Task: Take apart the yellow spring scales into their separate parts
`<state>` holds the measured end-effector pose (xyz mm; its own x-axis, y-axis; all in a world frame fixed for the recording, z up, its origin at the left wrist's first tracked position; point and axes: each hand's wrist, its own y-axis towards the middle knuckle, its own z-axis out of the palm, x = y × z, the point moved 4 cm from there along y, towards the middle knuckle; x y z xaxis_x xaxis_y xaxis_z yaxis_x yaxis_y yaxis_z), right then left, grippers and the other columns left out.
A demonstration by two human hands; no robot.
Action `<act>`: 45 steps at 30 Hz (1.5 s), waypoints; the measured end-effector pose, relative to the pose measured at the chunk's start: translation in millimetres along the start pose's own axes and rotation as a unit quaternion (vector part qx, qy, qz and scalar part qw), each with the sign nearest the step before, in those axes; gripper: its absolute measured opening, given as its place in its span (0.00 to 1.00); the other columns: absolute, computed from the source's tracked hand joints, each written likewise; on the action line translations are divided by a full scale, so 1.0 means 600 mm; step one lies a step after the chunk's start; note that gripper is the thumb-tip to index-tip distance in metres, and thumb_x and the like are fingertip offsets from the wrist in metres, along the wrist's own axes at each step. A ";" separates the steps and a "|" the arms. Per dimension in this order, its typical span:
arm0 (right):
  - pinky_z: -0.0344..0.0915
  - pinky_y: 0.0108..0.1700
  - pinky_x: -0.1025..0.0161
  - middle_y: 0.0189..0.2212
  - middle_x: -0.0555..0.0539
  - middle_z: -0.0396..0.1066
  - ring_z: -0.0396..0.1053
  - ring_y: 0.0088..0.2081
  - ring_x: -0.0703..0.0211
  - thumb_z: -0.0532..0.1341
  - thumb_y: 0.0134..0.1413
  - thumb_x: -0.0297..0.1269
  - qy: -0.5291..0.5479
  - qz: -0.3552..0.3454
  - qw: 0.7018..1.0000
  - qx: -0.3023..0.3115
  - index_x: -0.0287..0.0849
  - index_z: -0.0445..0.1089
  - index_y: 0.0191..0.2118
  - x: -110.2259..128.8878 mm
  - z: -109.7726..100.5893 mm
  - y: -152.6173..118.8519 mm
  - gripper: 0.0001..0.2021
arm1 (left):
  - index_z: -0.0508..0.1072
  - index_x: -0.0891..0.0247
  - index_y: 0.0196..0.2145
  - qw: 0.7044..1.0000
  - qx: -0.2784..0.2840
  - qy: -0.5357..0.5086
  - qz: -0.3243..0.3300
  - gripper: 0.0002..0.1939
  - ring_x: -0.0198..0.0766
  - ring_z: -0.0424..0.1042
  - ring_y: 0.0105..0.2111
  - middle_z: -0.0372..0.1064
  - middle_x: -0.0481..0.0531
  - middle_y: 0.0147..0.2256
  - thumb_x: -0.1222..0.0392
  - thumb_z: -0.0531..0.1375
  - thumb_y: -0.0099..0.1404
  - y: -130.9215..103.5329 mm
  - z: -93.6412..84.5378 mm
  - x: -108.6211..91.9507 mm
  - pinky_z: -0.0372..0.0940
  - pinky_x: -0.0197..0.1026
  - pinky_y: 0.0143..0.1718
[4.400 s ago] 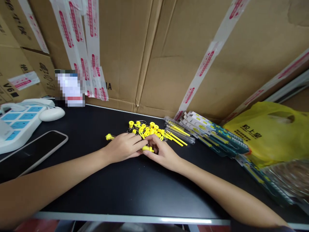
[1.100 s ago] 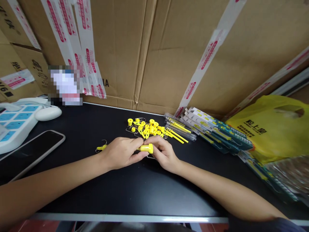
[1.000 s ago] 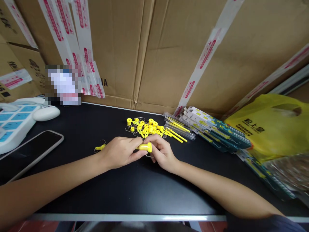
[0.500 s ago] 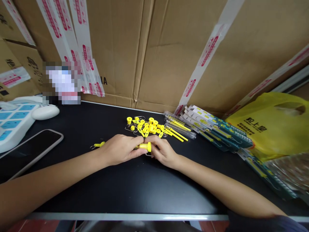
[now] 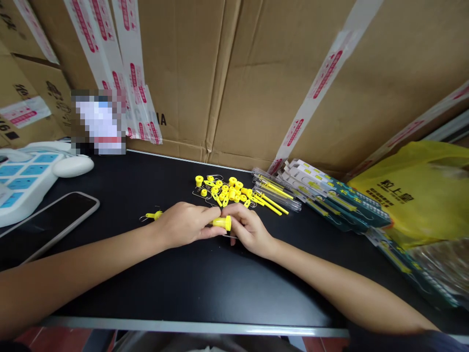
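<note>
My left hand (image 5: 186, 223) is closed around a slim tool with a flared yellow end (image 5: 227, 223) pointing right. Out past the other side of this hand shows a yellow tip (image 5: 153, 215) with a thin wire hook; my palm hides whatever lies between. My right hand (image 5: 251, 230) touches the flared end with curled fingers and pinches a thin bent metal wire (image 5: 230, 236) just below it. Beyond both hands lies a loose pile of small yellow plastic parts (image 5: 231, 191) mixed with wire hooks.
Clear tubes with yellow rods (image 5: 273, 193) lie right of the pile, beside stacked packaged sets (image 5: 330, 195) and a yellow plastic bag (image 5: 410, 195). At left are a phone (image 5: 51, 227) and a white power strip (image 5: 27, 188). Taped cardboard boxes (image 5: 183, 73) wall off the back.
The view has shifted slightly. The wire under the flared end now lies flatter, its angle changed in my right fingers. Both hands stay at the tool.
</note>
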<state>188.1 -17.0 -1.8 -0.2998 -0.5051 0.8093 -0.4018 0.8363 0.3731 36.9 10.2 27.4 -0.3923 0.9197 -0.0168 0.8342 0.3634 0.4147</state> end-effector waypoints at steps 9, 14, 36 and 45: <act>0.55 0.12 0.75 0.23 0.56 0.60 0.59 0.13 0.73 0.50 0.63 0.41 0.104 0.081 0.991 0.000 0.43 0.59 0.42 -0.007 0.006 0.000 0.08 | 0.65 0.61 0.39 0.999 0.026 0.035 0.004 0.17 0.34 0.70 0.23 0.69 0.45 0.23 0.48 0.43 0.70 0.000 0.008 0.007 0.52 0.33 0.20; 0.54 0.13 0.75 0.23 0.56 0.61 0.58 0.13 0.74 0.51 0.63 0.40 0.108 0.074 0.991 -0.012 0.43 0.59 0.41 -0.006 0.001 0.002 0.07 | 0.63 0.62 0.40 0.999 0.050 0.015 -0.011 0.15 0.35 0.71 0.25 0.69 0.45 0.25 0.49 0.46 0.69 0.006 0.000 0.009 0.54 0.33 0.22; 0.57 0.15 0.75 0.18 0.60 0.52 0.52 0.14 0.73 0.50 0.63 0.39 0.186 0.099 0.978 0.005 0.47 0.56 0.45 -0.005 0.024 -0.004 0.07 | 0.63 0.64 0.36 0.993 -0.020 0.110 0.041 0.26 0.36 0.71 0.24 0.70 0.49 0.25 0.39 0.40 0.67 0.001 0.007 0.013 0.55 0.35 0.21; 0.61 0.18 0.72 0.28 0.52 0.62 0.60 0.18 0.72 0.51 0.63 0.37 0.027 -0.017 0.996 -0.079 0.45 0.62 0.45 0.002 0.013 -0.009 0.07 | 0.62 0.63 0.33 0.999 0.037 0.029 -0.016 0.21 0.37 0.71 0.23 0.69 0.46 0.23 0.40 0.50 0.64 0.010 -0.006 0.004 0.54 0.34 0.20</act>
<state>183.6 -23.8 -6.5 -0.2394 -0.5251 0.8167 -0.2675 0.8442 0.4644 39.2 14.1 33.3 -0.4390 0.8981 0.0254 0.8465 0.4040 0.3468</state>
